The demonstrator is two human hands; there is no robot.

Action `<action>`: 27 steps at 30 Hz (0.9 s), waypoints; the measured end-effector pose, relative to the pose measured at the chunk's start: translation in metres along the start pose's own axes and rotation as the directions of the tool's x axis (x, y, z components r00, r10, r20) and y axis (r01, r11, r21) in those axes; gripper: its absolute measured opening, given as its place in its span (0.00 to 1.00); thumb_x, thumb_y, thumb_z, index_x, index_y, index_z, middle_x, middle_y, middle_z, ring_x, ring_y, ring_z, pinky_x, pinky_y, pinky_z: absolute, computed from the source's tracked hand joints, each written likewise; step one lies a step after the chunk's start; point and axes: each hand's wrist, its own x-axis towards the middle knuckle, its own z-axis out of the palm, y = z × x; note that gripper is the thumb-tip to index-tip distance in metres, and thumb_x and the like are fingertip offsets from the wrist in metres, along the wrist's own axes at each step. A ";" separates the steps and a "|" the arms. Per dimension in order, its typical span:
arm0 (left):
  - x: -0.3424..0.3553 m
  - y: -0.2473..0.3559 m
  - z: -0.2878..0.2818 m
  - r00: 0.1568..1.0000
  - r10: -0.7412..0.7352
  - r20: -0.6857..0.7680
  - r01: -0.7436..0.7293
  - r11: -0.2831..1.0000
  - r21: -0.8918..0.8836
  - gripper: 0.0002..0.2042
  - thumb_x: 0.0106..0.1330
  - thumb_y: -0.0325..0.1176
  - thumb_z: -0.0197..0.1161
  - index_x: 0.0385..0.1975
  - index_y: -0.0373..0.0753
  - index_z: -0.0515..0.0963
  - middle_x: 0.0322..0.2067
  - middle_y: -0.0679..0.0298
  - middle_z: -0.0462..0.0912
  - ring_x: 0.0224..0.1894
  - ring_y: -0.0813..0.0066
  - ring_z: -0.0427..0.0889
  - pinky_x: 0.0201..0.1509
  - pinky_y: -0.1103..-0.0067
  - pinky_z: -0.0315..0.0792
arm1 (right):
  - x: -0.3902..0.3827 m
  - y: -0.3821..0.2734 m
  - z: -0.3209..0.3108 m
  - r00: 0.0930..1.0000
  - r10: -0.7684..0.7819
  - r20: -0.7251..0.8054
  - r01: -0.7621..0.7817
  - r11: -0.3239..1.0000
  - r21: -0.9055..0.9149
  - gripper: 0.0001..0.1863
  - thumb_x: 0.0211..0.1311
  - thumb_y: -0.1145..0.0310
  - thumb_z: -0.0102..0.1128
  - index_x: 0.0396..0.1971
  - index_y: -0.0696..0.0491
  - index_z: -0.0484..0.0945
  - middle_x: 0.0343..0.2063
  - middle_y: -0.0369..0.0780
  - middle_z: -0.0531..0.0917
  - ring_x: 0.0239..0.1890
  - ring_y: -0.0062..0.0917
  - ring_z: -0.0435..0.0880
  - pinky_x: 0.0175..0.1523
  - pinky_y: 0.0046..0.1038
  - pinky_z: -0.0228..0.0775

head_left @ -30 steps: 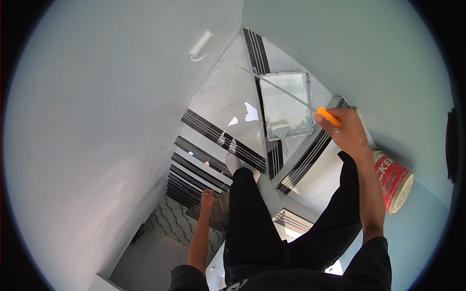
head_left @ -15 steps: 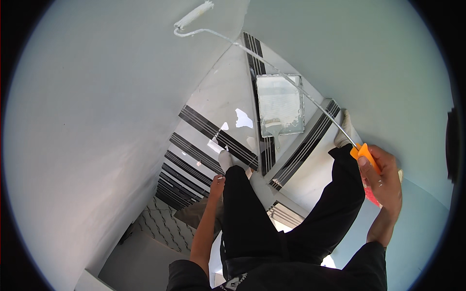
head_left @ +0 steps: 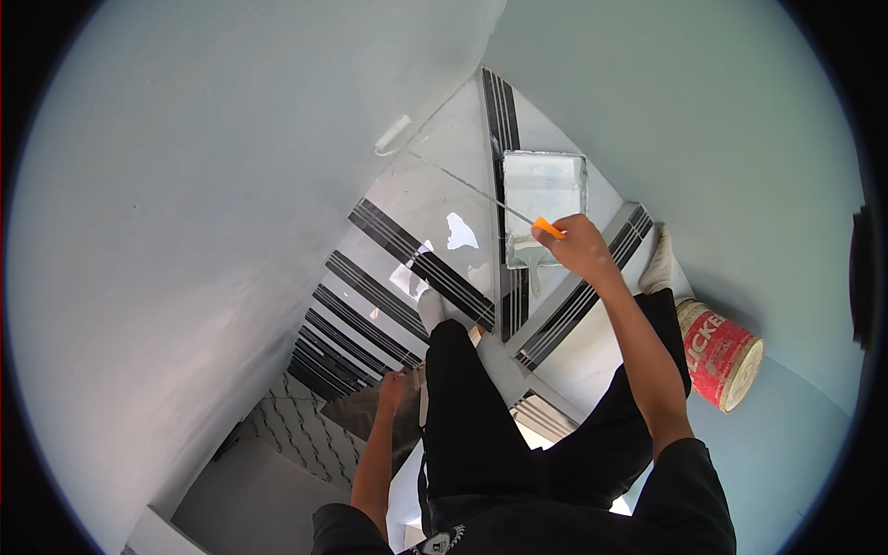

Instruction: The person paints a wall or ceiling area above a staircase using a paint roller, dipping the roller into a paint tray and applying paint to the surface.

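Rolling white paint onto the low part of the left-hand wall (head_left: 231, 185) looks like the step in hand. Taking the centre of the view as the dial, the right hand (head_left: 585, 250), between 2 and 3 o'clock, has its fingers wrapped around the orange handle (head_left: 548, 228) of a long-rod paint roller. The white roller sleeve (head_left: 393, 134) lies near 11 o'clock, seemingly against that wall just above its joint with the stair tread (head_left: 439, 171); true contact is hard to judge. At 7 o'clock the left hand (head_left: 393, 390) hangs beside the leg with fingers curled; whether it holds anything, I cannot tell. The paint tray (head_left: 585, 185) sits at 2 o'clock, a paintbrush (head_left: 534, 277) lying over its 6 o'clock edge, and a red bucket (head_left: 721, 363) lies tipped between 3 and 4 o'clock. A further stroke would call for even, light pressure up the wall, keeping the sleeve off the tread; a drier sleeve would call for reloading at the tray.
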 end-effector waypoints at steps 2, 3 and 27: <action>0.004 0.002 -0.006 1.000 -0.018 0.013 0.018 1.000 0.006 0.18 0.69 0.42 0.57 0.51 0.36 0.74 0.36 0.62 0.80 0.36 0.74 0.79 0.42 0.77 0.72 | 0.046 0.007 0.046 0.998 0.066 -0.025 -0.066 0.998 -0.013 0.28 0.58 0.46 0.65 0.37 0.62 0.83 0.32 0.52 0.86 0.38 0.42 0.86 0.45 0.36 0.76; 0.002 0.002 -0.011 0.999 -0.039 0.010 0.039 0.999 0.007 0.18 0.69 0.42 0.57 0.52 0.37 0.74 0.37 0.63 0.80 0.37 0.74 0.79 0.42 0.77 0.71 | 0.057 0.001 0.064 0.998 0.065 -0.014 -0.065 0.998 -0.005 0.28 0.58 0.46 0.65 0.37 0.62 0.83 0.32 0.52 0.86 0.38 0.42 0.86 0.45 0.36 0.76; -0.018 0.078 0.006 0.971 -0.109 0.212 0.132 0.986 -0.099 0.18 0.70 0.47 0.53 0.55 0.45 0.73 0.44 0.67 0.80 0.43 0.74 0.79 0.41 0.75 0.69 | -0.059 0.003 -0.013 0.990 -0.024 -0.136 0.033 0.997 0.068 0.23 0.64 0.52 0.62 0.39 0.60 0.83 0.29 0.50 0.84 0.35 0.47 0.84 0.44 0.39 0.74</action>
